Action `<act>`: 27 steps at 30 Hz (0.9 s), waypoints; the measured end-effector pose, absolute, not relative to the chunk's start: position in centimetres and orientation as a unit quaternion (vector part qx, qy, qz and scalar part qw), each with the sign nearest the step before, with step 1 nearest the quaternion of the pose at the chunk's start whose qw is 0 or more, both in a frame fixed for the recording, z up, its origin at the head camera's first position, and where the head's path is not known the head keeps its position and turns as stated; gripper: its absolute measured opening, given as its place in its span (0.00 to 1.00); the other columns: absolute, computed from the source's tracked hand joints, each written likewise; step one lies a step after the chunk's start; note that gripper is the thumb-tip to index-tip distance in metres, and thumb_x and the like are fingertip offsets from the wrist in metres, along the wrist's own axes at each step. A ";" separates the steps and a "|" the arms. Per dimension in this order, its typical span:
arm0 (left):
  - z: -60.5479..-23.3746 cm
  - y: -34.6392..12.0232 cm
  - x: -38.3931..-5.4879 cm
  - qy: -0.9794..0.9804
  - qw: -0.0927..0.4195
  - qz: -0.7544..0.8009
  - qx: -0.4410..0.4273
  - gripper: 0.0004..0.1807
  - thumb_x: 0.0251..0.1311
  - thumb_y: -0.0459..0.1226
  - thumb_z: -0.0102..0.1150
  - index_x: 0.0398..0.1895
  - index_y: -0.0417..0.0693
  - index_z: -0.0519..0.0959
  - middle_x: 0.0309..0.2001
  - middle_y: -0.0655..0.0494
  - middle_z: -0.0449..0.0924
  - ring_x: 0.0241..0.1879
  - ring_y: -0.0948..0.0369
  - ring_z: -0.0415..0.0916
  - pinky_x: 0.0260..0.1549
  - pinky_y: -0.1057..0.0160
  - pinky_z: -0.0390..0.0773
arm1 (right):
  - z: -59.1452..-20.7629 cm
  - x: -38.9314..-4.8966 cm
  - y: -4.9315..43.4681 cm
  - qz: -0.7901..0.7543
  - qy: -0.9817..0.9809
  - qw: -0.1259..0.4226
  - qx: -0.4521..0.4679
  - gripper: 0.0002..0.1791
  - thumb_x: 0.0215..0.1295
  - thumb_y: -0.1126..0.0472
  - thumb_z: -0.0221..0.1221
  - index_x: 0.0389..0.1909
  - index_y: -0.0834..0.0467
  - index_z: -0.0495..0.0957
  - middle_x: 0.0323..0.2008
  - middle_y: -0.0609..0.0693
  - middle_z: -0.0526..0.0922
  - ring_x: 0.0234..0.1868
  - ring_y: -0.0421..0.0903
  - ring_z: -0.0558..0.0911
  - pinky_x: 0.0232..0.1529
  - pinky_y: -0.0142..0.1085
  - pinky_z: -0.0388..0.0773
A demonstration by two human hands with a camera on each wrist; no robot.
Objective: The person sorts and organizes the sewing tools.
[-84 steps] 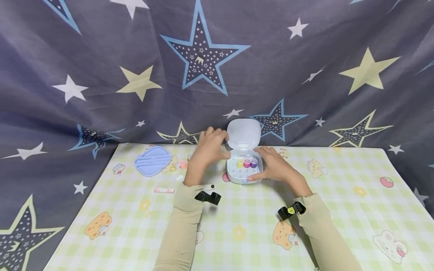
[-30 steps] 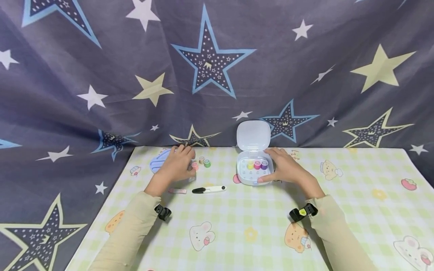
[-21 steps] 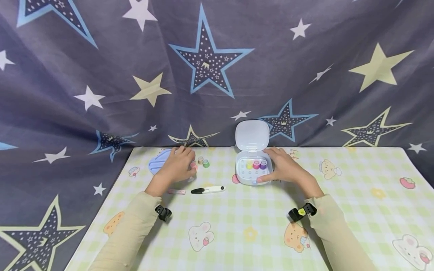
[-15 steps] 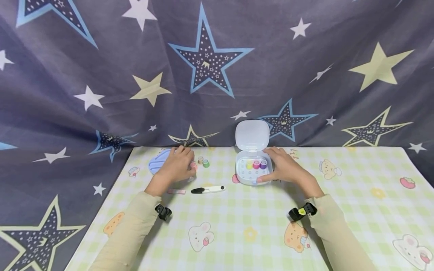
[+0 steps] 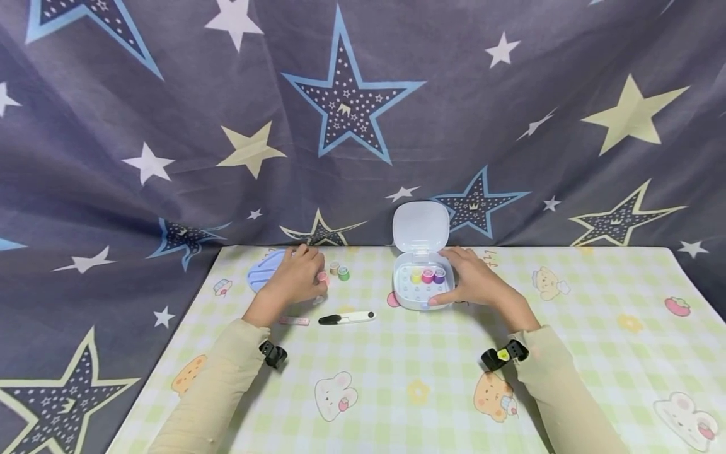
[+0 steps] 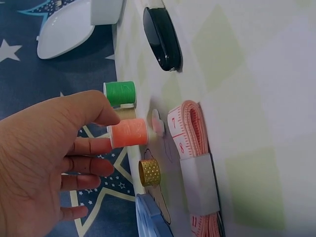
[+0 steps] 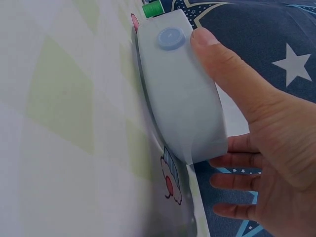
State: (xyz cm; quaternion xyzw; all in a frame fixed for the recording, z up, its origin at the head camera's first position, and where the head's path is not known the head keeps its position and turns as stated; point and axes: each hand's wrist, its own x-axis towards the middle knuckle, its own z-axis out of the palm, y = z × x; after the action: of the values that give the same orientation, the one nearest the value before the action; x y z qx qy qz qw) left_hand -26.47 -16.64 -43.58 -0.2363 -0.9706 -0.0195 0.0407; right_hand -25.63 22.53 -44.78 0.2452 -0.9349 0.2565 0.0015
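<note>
My left hand [image 5: 297, 274] pinches a coral thread spool [image 6: 129, 132] between thumb and index finger, its other fingers spread loosely. Next to that spool stand a green thread spool [image 5: 343, 273] and a beige one [image 5: 334, 268]. My right hand [image 5: 473, 280] grips the right side of a white sewing box [image 5: 411, 304], thumb on the front rim and fingers behind. The box's lid [image 5: 421, 227] is raised. Inside, yellow [image 5: 416, 276], pink [image 5: 428, 277] and purple spools [image 5: 439, 276] stand in a row on a pegged tray.
A blue compartment tray [image 5: 261, 274] lies behind the left hand. Near it are a gold thimble [image 6: 149, 172], a small pinkish piece [image 6: 157, 122] and a folded tape measure [image 6: 200, 182]. Black-and-white thread snips [image 5: 347, 318] lie in front of the spools. A star-patterned curtain hangs behind.
My left hand has gone from beside the box leftward to the loose spools and now holds the coral one. The right hand has stayed on the box. The head view has shifted slightly.
</note>
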 end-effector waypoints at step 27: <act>-43.3 -16.3 -27.1 -0.973 0.008 -0.011 -0.228 0.09 0.54 0.41 0.63 0.35 0.48 0.76 0.45 0.49 0.78 0.54 0.47 0.68 0.65 0.35 0.62 | -44.6 -25.4 22.5 0.269 -0.933 -0.008 0.239 0.62 0.39 0.40 0.80 0.71 0.70 0.65 0.69 0.68 0.70 0.70 0.66 0.68 0.73 0.59 0.63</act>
State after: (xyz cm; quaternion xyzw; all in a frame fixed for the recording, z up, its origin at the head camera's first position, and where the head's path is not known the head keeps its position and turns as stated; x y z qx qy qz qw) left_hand -27.09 -16.35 -43.29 -0.2284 -0.9735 -0.0111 0.0084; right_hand -25.40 22.55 -44.55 0.2387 -0.9331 0.2688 -0.0076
